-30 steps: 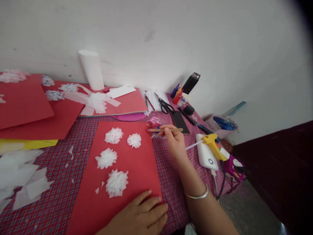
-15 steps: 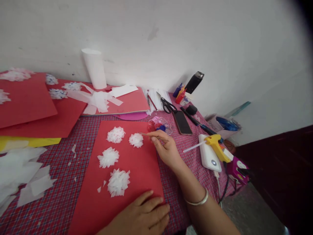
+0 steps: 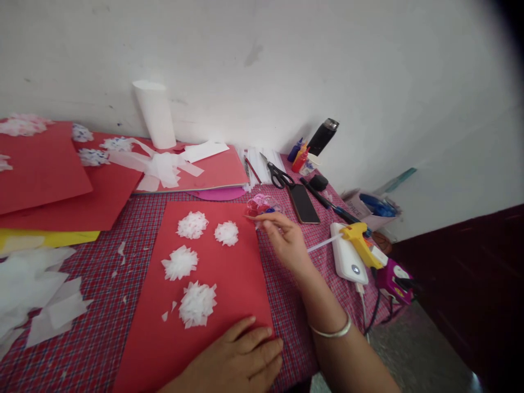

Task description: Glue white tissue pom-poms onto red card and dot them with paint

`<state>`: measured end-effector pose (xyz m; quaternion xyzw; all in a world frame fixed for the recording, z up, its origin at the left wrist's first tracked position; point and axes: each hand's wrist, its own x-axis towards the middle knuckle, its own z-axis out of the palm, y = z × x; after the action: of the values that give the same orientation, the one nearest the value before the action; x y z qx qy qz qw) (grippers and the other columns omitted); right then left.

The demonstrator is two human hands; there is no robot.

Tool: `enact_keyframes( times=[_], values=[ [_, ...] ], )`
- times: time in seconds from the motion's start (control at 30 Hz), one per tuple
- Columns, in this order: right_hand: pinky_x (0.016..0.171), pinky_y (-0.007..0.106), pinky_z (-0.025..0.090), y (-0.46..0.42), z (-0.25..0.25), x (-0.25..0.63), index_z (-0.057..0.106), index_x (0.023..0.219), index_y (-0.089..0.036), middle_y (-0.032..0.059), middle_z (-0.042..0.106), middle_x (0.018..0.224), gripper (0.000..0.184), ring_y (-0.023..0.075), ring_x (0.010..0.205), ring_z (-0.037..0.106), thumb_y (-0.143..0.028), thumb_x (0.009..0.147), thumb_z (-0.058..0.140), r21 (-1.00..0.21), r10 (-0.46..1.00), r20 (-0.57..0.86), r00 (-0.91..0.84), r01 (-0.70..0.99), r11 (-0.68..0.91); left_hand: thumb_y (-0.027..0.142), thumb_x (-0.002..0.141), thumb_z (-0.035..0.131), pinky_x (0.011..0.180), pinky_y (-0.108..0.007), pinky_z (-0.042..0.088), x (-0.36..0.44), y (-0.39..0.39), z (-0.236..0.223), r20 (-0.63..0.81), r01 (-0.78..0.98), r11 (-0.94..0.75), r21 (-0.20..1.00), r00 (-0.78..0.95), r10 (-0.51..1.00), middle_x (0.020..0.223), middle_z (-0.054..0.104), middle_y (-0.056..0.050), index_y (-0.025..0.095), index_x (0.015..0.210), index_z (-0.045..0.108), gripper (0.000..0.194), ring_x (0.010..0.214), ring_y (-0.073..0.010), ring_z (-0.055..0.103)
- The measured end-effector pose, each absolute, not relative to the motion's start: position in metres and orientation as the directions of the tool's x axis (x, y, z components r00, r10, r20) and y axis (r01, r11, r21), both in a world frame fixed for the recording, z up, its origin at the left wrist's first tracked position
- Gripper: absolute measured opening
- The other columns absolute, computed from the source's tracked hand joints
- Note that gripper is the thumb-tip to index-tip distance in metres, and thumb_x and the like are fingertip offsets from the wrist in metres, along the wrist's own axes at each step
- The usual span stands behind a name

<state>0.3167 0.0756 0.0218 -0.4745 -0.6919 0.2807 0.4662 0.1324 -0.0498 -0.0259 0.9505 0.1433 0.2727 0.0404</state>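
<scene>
My left hand (image 3: 241,352) lies flat, fingers outstretched, on the lower right of a red paper sheet (image 3: 229,278). Between the thumb and fingers of my right hand (image 3: 286,243) is a thin wooden stick (image 3: 251,218); its tip is at the near edge of a clear paint palette (image 3: 258,204) with pink, red and blue paint. Several white tissue-paper flowers sit on the sheet. The upper right flower (image 3: 226,233) and the upper left flower (image 3: 192,225) carry small pinkish specks. A plain white flower (image 3: 198,304) is closest to my left hand.
Right of the palette lie a phone (image 3: 303,204), scissors (image 3: 278,173) and a yellow glue gun (image 3: 360,243) on a white power bank (image 3: 347,262). Paint bottles (image 3: 301,158) stand by the wall. Tissue squares (image 3: 57,314) and red sheets (image 3: 45,169) cover the left.
My right hand has moved the stick away from the upper right flower, rightward and slightly up to the palette. My left hand stays on the sheet. The view has shifted slightly.
</scene>
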Motion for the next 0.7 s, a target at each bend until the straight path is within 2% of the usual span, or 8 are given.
enact_keyframes(
  times=[0.07, 0.13, 0.27, 0.43, 0.6, 0.7],
  values=[
    [0.074, 0.032, 0.050, 0.081, 0.020, 0.323, 0.069, 0.097, -0.021, 0.0042, 0.073, 0.086, 0.020, 0.0176, 0.077, 0.066, -0.029, 0.096, 0.051, -0.865, 0.931, 0.362, 0.054, 0.392, 0.314, 0.029, 0.103, 0.046, 0.105, -0.032, 0.036, 0.133, -0.051, -0.030, 0.511, 0.238, -0.959, 0.151, 0.812, 0.282, 0.123, 0.071, 0.006, 0.022, 0.117, 0.065, 0.025, 0.111, -0.0139, 0.060],
    [0.071, 0.032, 0.050, 0.086, 0.016, 0.329, 0.067, 0.096, -0.019, 0.0043, 0.071, 0.081, 0.021, 0.0179, 0.073, 0.065, -0.031, 0.096, 0.049, -0.875, 0.931, 0.343, 0.126, 0.403, 0.268, 0.029, 0.102, 0.048, 0.106, -0.032, 0.035, 0.133, -0.051, -0.034, 0.542, 0.233, -0.962, 0.143, 0.795, 0.273, 0.122, 0.071, 0.006, 0.022, 0.116, 0.066, 0.024, 0.110, -0.0144, 0.060],
    [0.071, 0.032, 0.048, 0.091, 0.011, 0.334, 0.067, 0.095, -0.018, 0.0050, 0.070, 0.080, 0.024, 0.0189, 0.074, 0.066, -0.033, 0.095, 0.048, -0.853, 0.936, 0.329, 0.126, 0.464, 0.237, 0.030, 0.102, 0.046, 0.108, -0.032, 0.035, 0.133, -0.051, -0.035, 0.550, 0.240, -0.959, 0.153, 0.786, 0.284, 0.122, 0.071, 0.006, 0.022, 0.115, 0.066, 0.025, 0.111, -0.0146, 0.060],
    [0.071, 0.032, 0.048, 0.091, 0.012, 0.335, 0.067, 0.088, -0.018, 0.0059, 0.070, 0.079, 0.026, 0.0195, 0.073, 0.066, -0.032, 0.095, 0.047, -0.832, 0.942, 0.312, 0.127, 0.515, 0.206, 0.027, 0.105, 0.037, 0.107, -0.033, 0.038, 0.129, -0.049, -0.024, 0.437, 0.209, -0.965, 0.158, 0.862, 0.258, 0.129, 0.068, 0.004, 0.020, 0.123, 0.062, 0.032, 0.116, -0.0155, 0.059],
    [0.070, 0.033, 0.048, 0.093, 0.011, 0.336, 0.066, 0.081, -0.018, 0.0065, 0.069, 0.080, 0.026, 0.0191, 0.070, 0.063, -0.033, 0.093, 0.047, -0.847, 0.939, 0.301, 0.167, 0.498, 0.183, 0.030, 0.103, 0.044, 0.106, -0.032, 0.037, 0.131, -0.050, -0.029, 0.509, 0.234, -0.959, 0.162, 0.812, 0.284, 0.125, 0.070, 0.006, 0.021, 0.119, 0.065, 0.027, 0.112, -0.0147, 0.060],
    [0.067, 0.032, 0.047, 0.094, 0.009, 0.335, 0.065, 0.079, -0.018, 0.0044, 0.066, 0.074, 0.026, 0.0179, 0.067, 0.062, -0.034, 0.092, 0.049, -0.875, 0.945, 0.280, 0.172, 0.449, 0.177, 0.031, 0.102, 0.046, 0.107, -0.032, 0.038, 0.133, -0.051, -0.033, 0.498, 0.230, -0.959, 0.164, 0.820, 0.282, 0.126, 0.069, 0.005, 0.022, 0.119, 0.064, 0.027, 0.113, -0.0148, 0.060]
  ],
)
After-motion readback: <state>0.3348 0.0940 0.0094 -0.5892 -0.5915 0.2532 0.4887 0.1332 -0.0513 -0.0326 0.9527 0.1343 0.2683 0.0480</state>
